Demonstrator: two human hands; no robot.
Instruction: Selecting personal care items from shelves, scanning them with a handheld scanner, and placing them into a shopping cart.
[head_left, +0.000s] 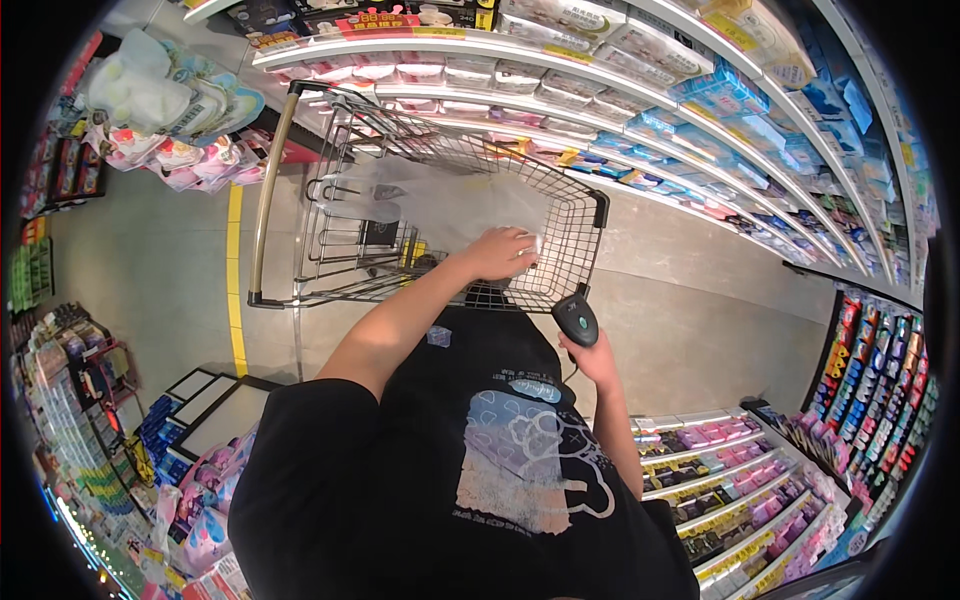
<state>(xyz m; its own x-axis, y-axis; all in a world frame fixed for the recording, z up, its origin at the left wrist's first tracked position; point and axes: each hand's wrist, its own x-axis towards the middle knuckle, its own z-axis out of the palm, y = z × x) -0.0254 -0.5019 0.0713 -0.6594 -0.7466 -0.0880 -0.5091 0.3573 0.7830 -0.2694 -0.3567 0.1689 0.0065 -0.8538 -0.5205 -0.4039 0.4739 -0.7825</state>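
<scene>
A wire shopping cart (pixel 575 215) stands sideways in front of me, its handle (pixel 272 190) to the left. Inside lies a crumpled translucent plastic bag (pixel 440 205). My left hand (pixel 500 253) reaches over the cart's near side, with its fingers curled at the bag's right end; the fingertips are partly hidden. My right hand (pixel 592 360) grips a dark handheld barcode scanner (pixel 576 320) by its handle. The scanner's head is up beside the cart's near right corner.
Shelves of packaged goods (pixel 640 110) curve along the far side and right. Hanging packs (pixel 190 120) jut out at the far left. Low shelves (pixel 740 480) stand at my near right, a hook rack (pixel 870 370) beyond them. A yellow stripe (pixel 234 280) crosses the floor.
</scene>
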